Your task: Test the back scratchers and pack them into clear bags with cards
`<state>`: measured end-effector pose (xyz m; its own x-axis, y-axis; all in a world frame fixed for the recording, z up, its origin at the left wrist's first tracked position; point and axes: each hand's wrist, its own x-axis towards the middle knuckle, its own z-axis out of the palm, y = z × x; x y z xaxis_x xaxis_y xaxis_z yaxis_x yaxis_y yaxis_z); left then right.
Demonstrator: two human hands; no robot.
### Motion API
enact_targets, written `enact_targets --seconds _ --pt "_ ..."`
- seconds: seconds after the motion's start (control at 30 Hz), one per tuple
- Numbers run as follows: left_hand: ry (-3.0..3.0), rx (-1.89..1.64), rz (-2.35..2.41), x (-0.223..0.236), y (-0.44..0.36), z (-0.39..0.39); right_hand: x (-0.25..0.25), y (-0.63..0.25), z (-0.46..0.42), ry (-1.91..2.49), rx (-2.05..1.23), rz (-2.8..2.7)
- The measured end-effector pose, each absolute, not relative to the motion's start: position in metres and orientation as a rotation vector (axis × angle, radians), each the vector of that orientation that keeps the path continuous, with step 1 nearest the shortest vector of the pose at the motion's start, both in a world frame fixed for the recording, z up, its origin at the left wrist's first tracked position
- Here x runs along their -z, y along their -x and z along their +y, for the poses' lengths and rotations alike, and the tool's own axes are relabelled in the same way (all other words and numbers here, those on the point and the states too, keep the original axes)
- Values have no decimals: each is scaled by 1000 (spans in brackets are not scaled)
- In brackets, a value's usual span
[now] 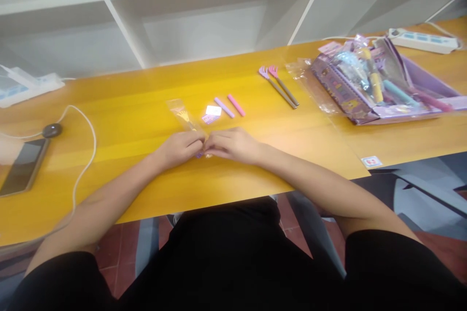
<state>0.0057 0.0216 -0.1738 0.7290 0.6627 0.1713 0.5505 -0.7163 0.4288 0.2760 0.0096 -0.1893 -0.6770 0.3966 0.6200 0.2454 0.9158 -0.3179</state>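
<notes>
Table [146, 107] — glossy, wood-like

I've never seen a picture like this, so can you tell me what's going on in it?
There's no robot here, just a person with bare hands. The one picture comes from a camera on their head, looking forward and down. The left hand and right hand pinch the lower end of a clear bag. Inside is something with a yellow, claw-shaped tip. On the table lie a purple tube, a pink tube and two rods with little claws. At the right is a purple box of wrapped things; at the left, a phone.
</notes>
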Motion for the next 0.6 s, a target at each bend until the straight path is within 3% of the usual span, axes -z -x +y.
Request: enact_targets --seconds 0.27,0.47,0.6 --pt "-2446 -400 1022 167 -6 17 183 -284 13 625 -664 -2312" --pt "-2512 -450 961 170 -3 18 177 -288 20 519 -977 -2262" --pt "-2660 -522 849 181 0 23 178 -288 20 433 -992 -2301"
